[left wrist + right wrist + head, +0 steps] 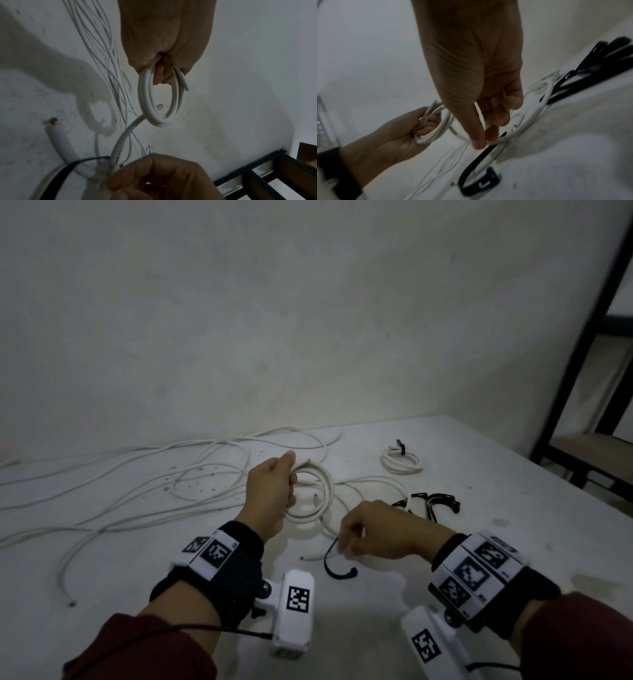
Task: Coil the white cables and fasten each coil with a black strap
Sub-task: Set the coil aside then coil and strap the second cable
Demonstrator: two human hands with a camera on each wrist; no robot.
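My left hand [289, 475] grips a small coil of white cable [320, 494] and holds it a little above the table; the left wrist view shows the coil [159, 108] hanging from the curled fingers [163, 75]. My right hand [342, 546] is nearer me, its thumb and forefinger pinching the upper end of a curved black strap [337, 568]. In the right wrist view the strap [471, 171] curls down from the fingertips [477, 142] onto the table. A white cable tail runs from the coil past the right hand.
A finished coil [400, 462] tied with a black strap lies at the back right. Several spare black straps [436, 501] lie right of the hands. Long loose white cables [137, 474] sprawl over the left of the table [479, 542]. A dark metal rack [589, 371] stands at the right.
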